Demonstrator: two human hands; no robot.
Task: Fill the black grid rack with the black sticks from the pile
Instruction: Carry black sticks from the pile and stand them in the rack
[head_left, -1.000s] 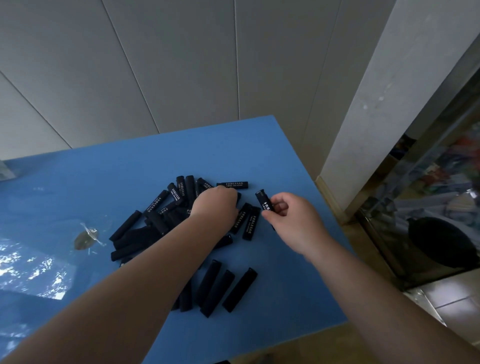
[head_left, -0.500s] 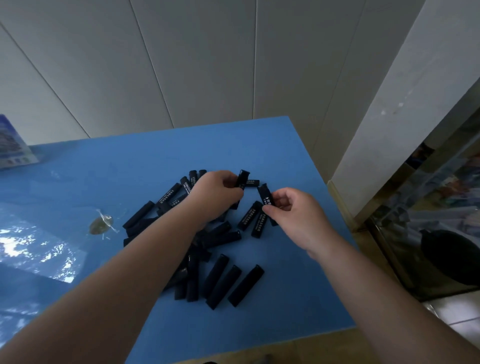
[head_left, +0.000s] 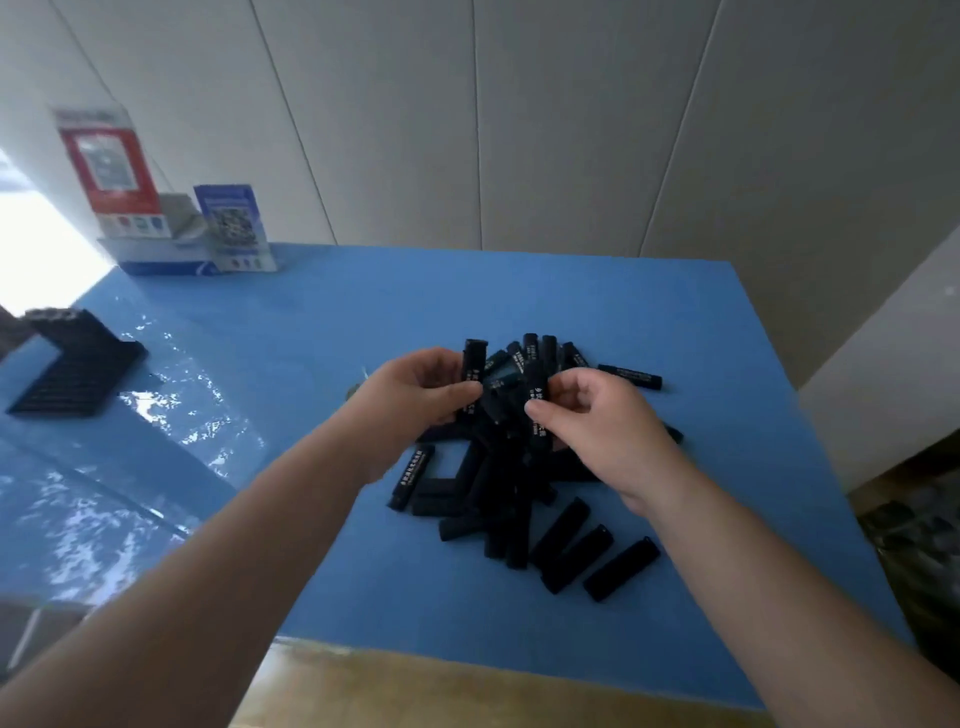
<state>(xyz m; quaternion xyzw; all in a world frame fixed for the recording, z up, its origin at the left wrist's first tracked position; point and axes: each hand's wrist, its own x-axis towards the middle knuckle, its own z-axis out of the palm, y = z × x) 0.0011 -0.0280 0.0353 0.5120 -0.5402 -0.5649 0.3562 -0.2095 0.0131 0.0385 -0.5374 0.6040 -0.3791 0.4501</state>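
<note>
2 hands in view over a blue table (head_left: 322, 312), and I log the scene left to right. Far left: black grid rack (head_left: 78, 376), lying near the table's left edge, well apart from everything else; blur hides whether any cells are filled. Behind it, against the wall, leaflet stands (head_left: 171, 208).

Centre: left hand (head_left: 415, 395), fingers curled, thumb and fingertips pinched on 1 stick (head_left: 472, 364) held roughly upright, printed side toward the camera. Just beside it, right hand (head_left: 597, 421), also curled, pinching a 2nd stick (head_left: 537, 395) between thumb and forefinger; whether more sticks sit in that palm I cannot tell. Both hands hang directly above the pile (head_left: 498, 478), a loose heap of black sticks crossing one another, with 3 strays lying side by side at its near right edge and 1 apart at the far right.

Judgement: pickup stage. Sticks are in hand, none on the way to the rack yet. Next move calls for a long carry leftward to the rack, then aligning each stick end-on with an open cell. Risk: a pinch grip this light may let a stick twist before insertion.
</note>
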